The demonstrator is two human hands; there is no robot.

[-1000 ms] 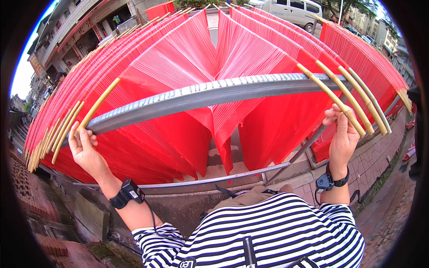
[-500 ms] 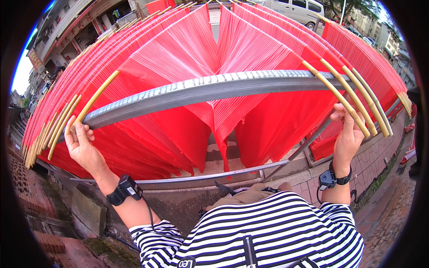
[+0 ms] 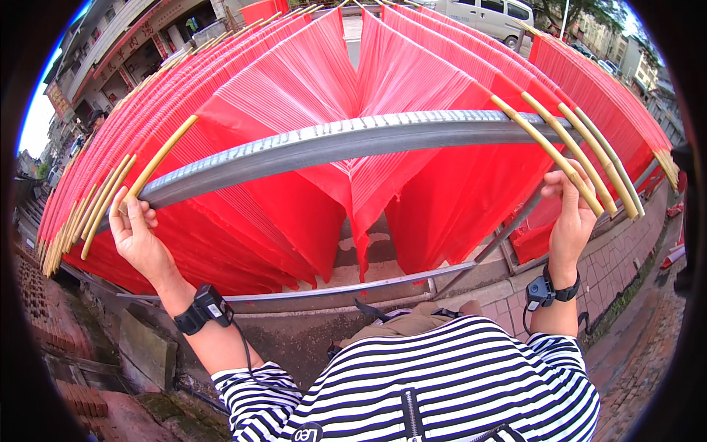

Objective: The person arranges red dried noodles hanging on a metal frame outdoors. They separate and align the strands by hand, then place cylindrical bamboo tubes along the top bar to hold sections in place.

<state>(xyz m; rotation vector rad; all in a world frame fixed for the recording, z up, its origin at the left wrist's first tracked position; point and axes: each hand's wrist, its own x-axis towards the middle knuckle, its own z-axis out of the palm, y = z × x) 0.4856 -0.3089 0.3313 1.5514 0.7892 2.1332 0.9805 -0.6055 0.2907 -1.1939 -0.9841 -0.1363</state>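
Note:
My left hand (image 3: 141,236) has its thumb and fingers closed on the lower end of a bamboo pole (image 3: 166,153), beside the left end of a grey metal rail (image 3: 346,140). On the right, my right hand (image 3: 573,210) grips the end of another bamboo pole (image 3: 546,151), which crosses over the rail. Its fingers are partly hidden behind the pole. Long sheets of fine red strands (image 3: 287,81) hang from the poles and droop below the rail, meeting in a narrow fold at the middle.
More bamboo pole ends (image 3: 611,166) lie close beside my right hand, and several others (image 3: 103,206) beside my left. A lower metal bar (image 3: 353,286) runs before my waist. Further right stands another red rack (image 3: 600,103). A van (image 3: 486,16) is parked beyond.
The right-hand poles have shifted slightly left and up, with my right hand following. My left hand has moved only a little. The lower tip of the red fold has swung slightly left.

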